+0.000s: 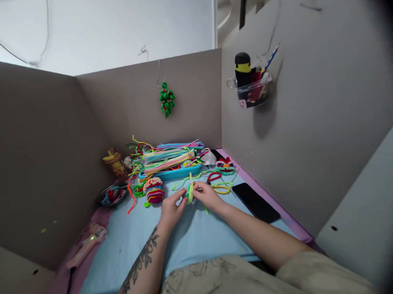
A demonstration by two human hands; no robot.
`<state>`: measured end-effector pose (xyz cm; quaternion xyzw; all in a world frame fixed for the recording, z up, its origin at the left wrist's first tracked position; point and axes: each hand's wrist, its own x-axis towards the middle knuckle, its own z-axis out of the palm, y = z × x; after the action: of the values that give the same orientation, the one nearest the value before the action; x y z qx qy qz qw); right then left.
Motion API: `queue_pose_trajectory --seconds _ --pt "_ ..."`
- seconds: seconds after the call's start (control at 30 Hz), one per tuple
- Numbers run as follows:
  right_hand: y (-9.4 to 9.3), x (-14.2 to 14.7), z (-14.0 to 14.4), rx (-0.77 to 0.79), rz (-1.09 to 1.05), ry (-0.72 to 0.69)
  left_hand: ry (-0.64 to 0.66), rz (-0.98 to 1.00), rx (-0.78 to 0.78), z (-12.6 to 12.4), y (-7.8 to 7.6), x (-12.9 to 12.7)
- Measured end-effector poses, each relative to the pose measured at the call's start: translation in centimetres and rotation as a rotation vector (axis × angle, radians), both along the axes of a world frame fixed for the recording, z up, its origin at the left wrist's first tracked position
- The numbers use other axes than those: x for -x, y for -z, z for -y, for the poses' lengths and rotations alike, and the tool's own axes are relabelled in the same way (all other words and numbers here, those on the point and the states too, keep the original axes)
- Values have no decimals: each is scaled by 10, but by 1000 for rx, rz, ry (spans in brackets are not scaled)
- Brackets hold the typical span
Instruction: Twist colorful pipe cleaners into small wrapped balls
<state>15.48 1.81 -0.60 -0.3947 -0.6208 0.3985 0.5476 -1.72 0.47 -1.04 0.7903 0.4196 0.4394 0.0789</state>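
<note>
Between my two hands, above the light blue cloth [184, 239], is a small green and yellow pipe-cleaner piece [190, 194]. My left hand [173, 206] closes on its left side, and my right hand [207, 196] pinches it from the right. One pale yellow end sticks up above the fingers. Part of the piece is hidden by the fingertips. Left of my hands stands a striped, multicoloured pipe-cleaner bundle [155, 193]. Just beyond them lie loose red and yellow pipe-cleaner loops [221, 189].
A blue tray [180, 173] at the back carries a heap of pipe cleaners [170, 158]. A black phone [256, 202] lies on the right, a dark bowl [98, 200] on the left. A pink corded tool [89, 245] rests front left. Grey panels enclose the table; a clear container [253, 93] hangs right.
</note>
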Motion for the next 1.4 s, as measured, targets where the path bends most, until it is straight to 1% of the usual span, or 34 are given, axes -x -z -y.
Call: queue_pose_trajectory --seconds 0.23,0.47,0.73,1.0,1.13,1.23,1.33,1.4 --pt "5 3 -1 -12 -18 -6 6 -41 -3 -1 2 0" --pt "10 5 -2 3 -31 -14 -11 -84 46 0 4 0" --pt "9 5 -2 31 -25 -30 -6 -77 109 -3 7 0" --pt "11 5 -2 59 -7 -48 -23 -91 119 -5 8 1" --pt "12 5 -3 24 27 -20 -18 -68 141 -5 7 1" --pt "11 4 -3 -12 52 9 -7 -12 167 -3 4 0" --pt "7 4 -1 -8 17 5 16 81 204 -1 1 -1" --pt "5 4 1 2 -38 -12 37 107 228 0 0 -1"
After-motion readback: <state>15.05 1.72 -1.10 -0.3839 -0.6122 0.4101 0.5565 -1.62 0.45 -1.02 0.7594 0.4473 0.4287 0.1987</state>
